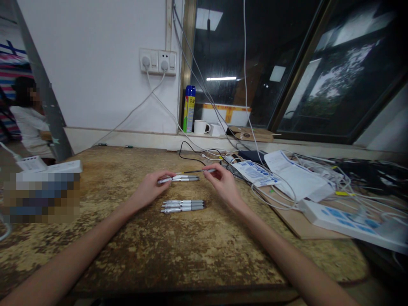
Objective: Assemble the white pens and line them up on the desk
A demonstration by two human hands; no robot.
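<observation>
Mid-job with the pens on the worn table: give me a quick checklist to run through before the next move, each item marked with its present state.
1. Left hand has a grip on the pens at their left end: ok.
2. Right hand pinches the thin refill by its right end: ok.
3. Refill lined up roughly level above the held pens: ok.
4. Whether the refill tip is already inside a barrel: cannot tell, too small.
5. Three pens lie side by side on the table near the wrists, apart from both hands: ok.
6. Loose cables and papers crowd the space right of the right hand: not ok.
</observation>
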